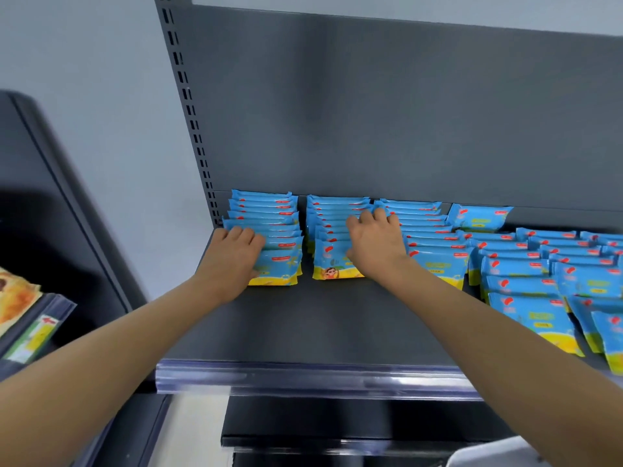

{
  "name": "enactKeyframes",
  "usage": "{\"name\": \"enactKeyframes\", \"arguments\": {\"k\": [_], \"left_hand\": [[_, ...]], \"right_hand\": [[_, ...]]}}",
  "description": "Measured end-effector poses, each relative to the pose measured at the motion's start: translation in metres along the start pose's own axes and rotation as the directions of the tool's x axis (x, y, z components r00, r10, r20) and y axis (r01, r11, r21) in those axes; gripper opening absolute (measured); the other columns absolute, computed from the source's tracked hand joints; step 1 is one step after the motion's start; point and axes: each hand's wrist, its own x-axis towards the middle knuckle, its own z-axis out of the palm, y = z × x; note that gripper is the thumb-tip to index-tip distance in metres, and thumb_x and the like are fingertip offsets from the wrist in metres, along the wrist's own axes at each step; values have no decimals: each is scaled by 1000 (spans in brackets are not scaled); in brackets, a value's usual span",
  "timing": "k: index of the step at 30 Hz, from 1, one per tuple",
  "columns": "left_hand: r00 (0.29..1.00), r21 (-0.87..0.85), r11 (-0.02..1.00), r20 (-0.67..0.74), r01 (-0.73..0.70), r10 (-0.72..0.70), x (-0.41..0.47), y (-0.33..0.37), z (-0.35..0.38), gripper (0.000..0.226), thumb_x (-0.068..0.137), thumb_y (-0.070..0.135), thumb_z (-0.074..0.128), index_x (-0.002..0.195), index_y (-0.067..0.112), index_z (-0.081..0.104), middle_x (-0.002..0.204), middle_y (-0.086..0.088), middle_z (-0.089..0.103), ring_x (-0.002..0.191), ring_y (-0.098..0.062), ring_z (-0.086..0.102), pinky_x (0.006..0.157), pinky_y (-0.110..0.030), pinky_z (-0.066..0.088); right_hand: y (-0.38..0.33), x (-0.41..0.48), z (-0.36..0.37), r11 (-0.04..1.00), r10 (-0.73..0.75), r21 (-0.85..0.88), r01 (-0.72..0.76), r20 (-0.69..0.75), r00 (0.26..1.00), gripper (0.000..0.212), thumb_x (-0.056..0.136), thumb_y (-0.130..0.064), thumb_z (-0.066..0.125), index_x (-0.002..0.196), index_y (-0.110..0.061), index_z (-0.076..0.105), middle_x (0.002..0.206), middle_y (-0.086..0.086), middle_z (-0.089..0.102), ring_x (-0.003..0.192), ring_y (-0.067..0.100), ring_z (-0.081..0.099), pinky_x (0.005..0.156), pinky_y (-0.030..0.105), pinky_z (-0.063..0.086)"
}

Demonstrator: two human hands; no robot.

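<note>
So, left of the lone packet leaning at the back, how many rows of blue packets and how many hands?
Rows of blue packets: 3 (left row, middle row, right row)
Hands: 2 (left hand, right hand)
Total: 5

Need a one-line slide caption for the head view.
A person's left hand and right hand rest on neighbouring rows of blue-and-yellow packets lined up on a dark grey shop shelf.
</note>
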Motion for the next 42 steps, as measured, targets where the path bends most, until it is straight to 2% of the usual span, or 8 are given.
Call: {"name": "enactKeyframes", "arguments": {"k": [7, 12, 22, 28, 34, 38, 40, 42], "left_hand": [[995, -84, 996, 100, -1, 10, 4, 5, 2, 23, 86, 21, 57, 108, 18, 52, 106, 2, 60, 103, -20, 54, 92, -30, 30], [991, -142, 988, 128, 68, -50, 12, 2, 2, 23, 88, 23, 54, 110, 16, 50, 112, -2, 60, 106, -22, 53, 92, -35, 35], [993, -255, 967, 118, 3, 28, 6, -5, 0, 28, 87, 22, 59, 113, 13, 52, 111, -6, 57, 105, -24, 51, 89, -34, 40], [998, -281, 959, 67, 30, -12, 4, -12, 3, 30, 87, 26, 59, 112, 13, 50, 111, -5, 53, 105, -23, 48, 88, -33, 38], [985, -238, 966, -114, 102, -132, -1, -18, 6, 57, 73, 31, 74, 117, 7, 47, 117, -13, 45, 104, -30, 42, 86, -40, 37], [987, -321, 934, 54, 158, -149, -1, -32, 16, 94, 71, 37, 76, 142, 13, 19, 145, -12, 20, 130, -30, 27, 106, -42, 29], [972, -476, 851, 166, 224, -164, 1, -38, 22, 109, 67, 32, 80, 146, 17, 6, 150, -9, 11, 132, -30, 28, 108, -44, 32], [952, -716, 631, 270, 301, -148, 4, -43, 26, 116, 64, 20, 83, 146, 24, 1, 149, -2, 14, 129, -25, 36, 104, -44, 40]], "right_hand": [[3, -6, -2, 1000, 10, 21, -11, 56, 998, 46, 88, -31, 57, 128, -12, 44, 127, 12, 49, 118, 31, 41, 98, 40, 34], [4, -13, -4, 998, 46, 32, -49, 78, 996, 44, 88, -31, 56, 127, -13, 46, 126, 11, 50, 118, 30, 41, 96, 40, 34], [-3, -24, -15, 994, 97, 38, -101, 86, 992, 43, 89, -29, 55, 127, -13, 47, 127, 11, 50, 117, 30, 41, 96, 40, 34], [-23, -20, -22, 994, 67, 80, -74, 78, 995, 44, 90, -31, 54, 129, -14, 47, 127, 10, 50, 117, 30, 40, 97, 40, 32], [-57, -7, -29, 978, -86, 194, 81, 21, 996, 51, 89, -44, 55, 131, -18, 45, 131, 5, 48, 122, 27, 36, 99, 38, 30], [-75, 4, -28, 971, -129, 205, 125, 7, 992, 66, 83, -49, 60, 137, -17, 38, 135, 4, 43, 123, 27, 35, 101, 39, 29], [-81, 7, -23, 973, -141, 187, 135, 21, 990, 78, 78, -51, 65, 139, -16, 33, 137, 5, 39, 124, 28, 34, 102, 40, 28], [-84, 12, -16, 979, -132, 160, 123, 46, 990, 90, 73, -55, 68, 142, -16, 26, 138, 6, 38, 125, 29, 33, 104, 41, 27]]}}
